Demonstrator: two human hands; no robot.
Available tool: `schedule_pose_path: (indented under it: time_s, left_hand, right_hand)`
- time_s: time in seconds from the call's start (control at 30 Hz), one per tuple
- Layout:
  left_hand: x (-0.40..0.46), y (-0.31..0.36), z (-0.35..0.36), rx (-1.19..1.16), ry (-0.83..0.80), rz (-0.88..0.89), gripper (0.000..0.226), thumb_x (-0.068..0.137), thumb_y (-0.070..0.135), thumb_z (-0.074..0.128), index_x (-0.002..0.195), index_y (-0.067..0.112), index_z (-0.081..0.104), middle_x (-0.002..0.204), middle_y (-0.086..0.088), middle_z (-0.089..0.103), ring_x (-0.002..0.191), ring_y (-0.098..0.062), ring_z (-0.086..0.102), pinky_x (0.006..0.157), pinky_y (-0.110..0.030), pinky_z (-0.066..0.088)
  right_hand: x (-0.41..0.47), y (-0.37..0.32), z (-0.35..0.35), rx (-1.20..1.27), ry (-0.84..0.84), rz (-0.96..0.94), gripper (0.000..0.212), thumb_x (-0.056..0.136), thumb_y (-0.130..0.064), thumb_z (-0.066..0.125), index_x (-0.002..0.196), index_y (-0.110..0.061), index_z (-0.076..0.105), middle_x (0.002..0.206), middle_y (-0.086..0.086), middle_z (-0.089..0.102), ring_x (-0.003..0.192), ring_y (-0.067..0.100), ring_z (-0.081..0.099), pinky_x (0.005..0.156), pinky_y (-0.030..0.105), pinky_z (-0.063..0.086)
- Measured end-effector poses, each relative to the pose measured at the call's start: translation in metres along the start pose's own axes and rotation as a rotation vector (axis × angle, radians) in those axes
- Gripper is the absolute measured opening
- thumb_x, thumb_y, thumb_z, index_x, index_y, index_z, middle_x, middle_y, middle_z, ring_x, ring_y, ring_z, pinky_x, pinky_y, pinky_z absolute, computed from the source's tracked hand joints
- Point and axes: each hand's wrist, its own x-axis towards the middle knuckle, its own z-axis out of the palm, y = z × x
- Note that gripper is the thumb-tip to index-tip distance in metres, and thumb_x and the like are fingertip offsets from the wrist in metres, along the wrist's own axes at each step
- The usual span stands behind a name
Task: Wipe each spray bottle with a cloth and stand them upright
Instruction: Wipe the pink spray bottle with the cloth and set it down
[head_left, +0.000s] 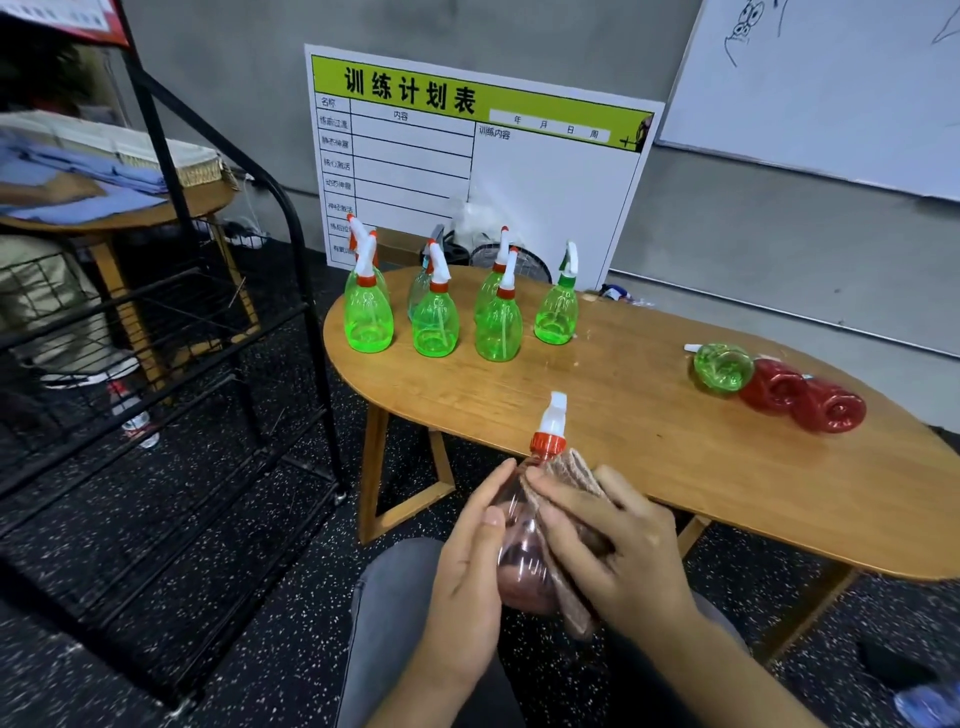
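Observation:
A clear spray bottle (522, 540) with a red collar and white nozzle is held over my lap, nozzle pointing up toward the table. My left hand (467, 561) grips its body from the left. My right hand (613, 545) presses a brownish cloth (571, 467) against its right side, fingers curled round cloth and bottle. Several green spray bottles (435, 322) stand upright at the far left of the wooden table (649, 457). One green bottle (723, 366) and two red bottles (802, 397) lie on their sides at the right.
A black metal rack (171, 364) stands to the left on the speckled floor. A printed board (467, 156) and a fan lean behind the table. A whiteboard (831, 88) hangs at the upper right. A second table with blue cloths (78, 171) is at the far left.

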Motion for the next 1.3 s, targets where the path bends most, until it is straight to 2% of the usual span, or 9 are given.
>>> schedule_pose_path:
  time_s: [0.23,0.5,0.73,0.8,0.9,0.97,1.07,1.2,1.3]
  left_hand:
    - [0.0,-0.002,-0.001,0.01,0.043,0.0,0.047,0.096,0.042,0.046,0.139,0.043,0.064,0.123,-0.007,0.076,0.111,-0.024,0.074,0.09,-0.031,0.06]
    - [-0.002,0.004,0.006,0.046,-0.003,-0.008,0.047,0.101,0.036,0.044,0.145,0.03,0.057,0.134,0.007,0.073,0.125,-0.015,0.069,0.093,-0.025,0.058]
    - [-0.004,0.006,0.001,0.027,-0.003,-0.016,0.072,0.09,0.072,0.062,0.153,0.039,0.048,0.146,0.001,0.065,0.133,-0.026,0.063,0.109,-0.056,0.05]
    - [-0.005,0.006,0.002,0.004,-0.049,-0.016,0.087,0.084,0.067,0.076,0.157,0.035,0.042,0.145,0.0,0.065,0.129,-0.03,0.066,0.105,-0.058,0.052]
    - [-0.005,0.006,0.006,-0.064,-0.071,-0.036,0.065,0.097,0.044,0.072,0.155,0.035,0.044,0.136,0.001,0.07,0.125,-0.03,0.069,0.099,-0.049,0.057]
    - [-0.004,0.003,0.008,-0.083,-0.08,-0.071,0.055,0.1,0.038,0.063,0.153,0.036,0.048,0.135,0.0,0.072,0.125,-0.027,0.069,0.097,-0.044,0.058]
    - [-0.004,-0.003,0.008,-0.076,-0.088,-0.117,0.051,0.098,0.034,0.051,0.149,0.041,0.052,0.131,-0.008,0.073,0.121,-0.028,0.07,0.098,-0.051,0.055]
    - [-0.005,-0.01,0.01,-0.054,-0.082,-0.102,0.049,0.1,0.034,0.048,0.149,0.039,0.052,0.137,-0.006,0.071,0.128,-0.025,0.067,0.103,-0.045,0.052]
    - [-0.008,-0.011,0.011,-0.005,-0.066,-0.052,0.053,0.101,0.044,0.054,0.153,0.036,0.048,0.141,-0.005,0.069,0.131,-0.026,0.065,0.108,-0.048,0.051]
  right_hand:
    - [-0.027,-0.004,-0.006,-0.1,-0.168,-0.354,0.031,0.094,-0.029,0.077,0.125,-0.03,0.076,0.108,-0.005,0.071,0.083,0.0,0.066,0.064,0.017,0.056]
    - [0.011,0.014,-0.004,0.075,0.018,0.139,0.031,0.103,-0.043,0.058,0.129,-0.033,0.07,0.081,-0.008,0.055,0.068,0.008,0.053,0.056,0.017,0.042]
    - [0.013,0.002,-0.004,0.281,0.069,0.292,0.032,0.1,-0.031,0.06,0.126,-0.019,0.074,0.092,0.004,0.068,0.084,0.003,0.057,0.076,0.012,0.043]
    - [0.012,0.003,-0.005,0.282,0.077,0.336,0.033,0.101,-0.032,0.06,0.127,-0.018,0.075,0.098,0.01,0.071,0.087,0.004,0.058,0.079,0.013,0.044]
    - [0.008,0.005,-0.006,0.316,0.103,0.379,0.032,0.1,-0.033,0.061,0.125,-0.021,0.075,0.1,0.014,0.072,0.086,0.008,0.059,0.079,0.025,0.052]
    - [0.005,0.006,-0.007,0.329,0.118,0.383,0.028,0.1,-0.031,0.062,0.124,-0.025,0.076,0.104,0.008,0.075,0.09,0.009,0.062,0.086,0.034,0.055]
    - [0.001,0.008,-0.008,0.306,0.11,0.347,0.027,0.1,-0.027,0.063,0.125,-0.022,0.075,0.098,0.007,0.073,0.084,0.008,0.058,0.077,0.024,0.05]
    - [-0.003,0.01,-0.008,0.277,0.083,0.278,0.027,0.1,-0.022,0.064,0.125,-0.021,0.072,0.095,-0.029,0.064,0.084,-0.002,0.058,0.075,0.01,0.043]
    - [-0.007,0.007,-0.006,0.228,0.066,0.255,0.028,0.1,-0.026,0.062,0.125,-0.023,0.072,0.098,-0.036,0.063,0.085,-0.001,0.059,0.077,0.011,0.043]
